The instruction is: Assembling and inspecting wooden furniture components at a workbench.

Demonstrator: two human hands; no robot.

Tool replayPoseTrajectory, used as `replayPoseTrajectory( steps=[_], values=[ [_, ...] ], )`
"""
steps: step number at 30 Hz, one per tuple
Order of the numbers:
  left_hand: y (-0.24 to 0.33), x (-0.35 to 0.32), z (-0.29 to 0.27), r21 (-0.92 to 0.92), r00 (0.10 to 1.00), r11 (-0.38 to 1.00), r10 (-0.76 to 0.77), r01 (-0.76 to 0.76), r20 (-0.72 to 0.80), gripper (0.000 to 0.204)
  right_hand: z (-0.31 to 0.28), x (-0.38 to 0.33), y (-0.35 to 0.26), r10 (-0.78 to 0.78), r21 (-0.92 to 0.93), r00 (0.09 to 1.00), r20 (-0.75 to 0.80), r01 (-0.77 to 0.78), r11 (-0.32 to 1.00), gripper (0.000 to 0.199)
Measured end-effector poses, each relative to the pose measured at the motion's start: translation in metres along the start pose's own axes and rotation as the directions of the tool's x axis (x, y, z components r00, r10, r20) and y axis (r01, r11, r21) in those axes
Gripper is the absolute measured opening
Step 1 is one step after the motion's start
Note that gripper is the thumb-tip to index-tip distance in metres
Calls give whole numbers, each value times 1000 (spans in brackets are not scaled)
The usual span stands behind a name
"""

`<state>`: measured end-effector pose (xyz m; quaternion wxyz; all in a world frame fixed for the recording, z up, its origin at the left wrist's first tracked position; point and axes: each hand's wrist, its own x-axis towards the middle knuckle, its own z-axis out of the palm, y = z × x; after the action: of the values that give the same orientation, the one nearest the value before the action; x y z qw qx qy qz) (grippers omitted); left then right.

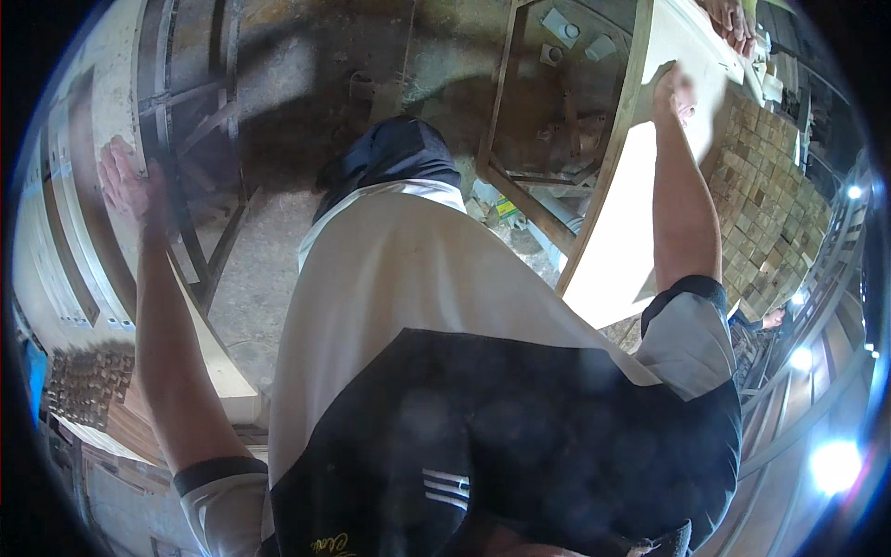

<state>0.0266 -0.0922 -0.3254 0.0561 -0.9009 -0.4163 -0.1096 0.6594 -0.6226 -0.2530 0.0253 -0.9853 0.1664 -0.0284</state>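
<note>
My left hand [125, 181] is spread at the edge of the pale left table [218, 357], fingers apart and slightly blurred, with nothing visible in it. Long light strips [70, 223] lie on that table beyond the hand. Above the bright white surface of the right table [617, 213], my right hand [676, 93] is closed, its fingers curled in. What it holds, if anything, cannot be made out. Both my arms are stretched out to the sides.
Another person's hand [731, 20] rests at the far right table edge. Stacked wooden blocks [766, 195] stand on the right, and more blocks [88, 381] at the lower left. A wooden leg frame [529, 200] and a yellow-green packet [506, 206] are below, near the concrete floor [325, 56].
</note>
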Motion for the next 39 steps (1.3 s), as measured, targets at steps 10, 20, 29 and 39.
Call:
replayPoseTrajectory(
  steps=[10, 20, 29, 39],
  values=[
    [-4, -2, 0, 8, 1000, 1000, 1, -2, 28, 78, -3, -2, -3, 3, -44, 1000, 24, -2, 999, 78],
    [-21, 2, 7, -20, 980, 982, 189, -190, -59, 74, 4, -2, -4, -4, 9, 999, -32, 4, 1000, 76],
    [-17, 0, 18, 102, 999, 994, 34, -35, 9, 70, 11, 0, 3, 33, 56, 986, -165, -24, 998, 65],
    [-16, -2, 19, 115, 1000, 993, 27, -27, 0, 74, -7, -12, 0, -13, 79, 995, -98, 21, 997, 74]
  ],
)
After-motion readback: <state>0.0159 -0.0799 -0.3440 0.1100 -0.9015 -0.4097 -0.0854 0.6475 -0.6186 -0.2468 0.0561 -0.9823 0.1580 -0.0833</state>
